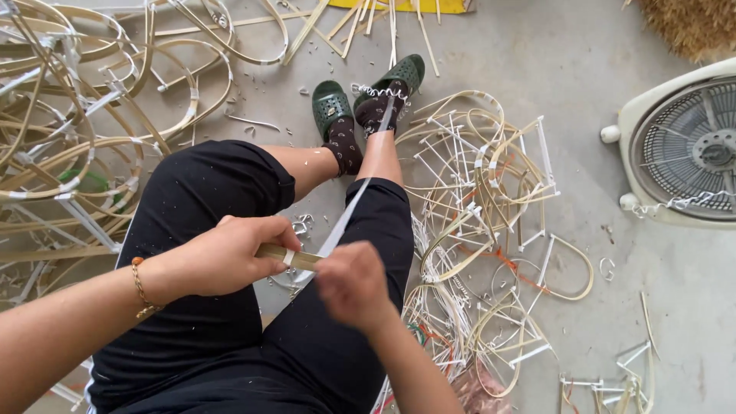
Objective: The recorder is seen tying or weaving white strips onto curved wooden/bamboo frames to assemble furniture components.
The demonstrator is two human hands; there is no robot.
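A seated person's left hand point(230, 257) clenched around a flat tan bamboo strip point(295, 259) above the lap, right hand point(353, 284) pinching a thin white band point(349, 211) wound around its tip, band stretching taut to the feet, bent bamboo frames point(491, 199) on the concrete floor point(583, 69).

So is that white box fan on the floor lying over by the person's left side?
No, the white box fan lies on the grey concrete floor to the person's right, beyond the heap of bent cane loops.
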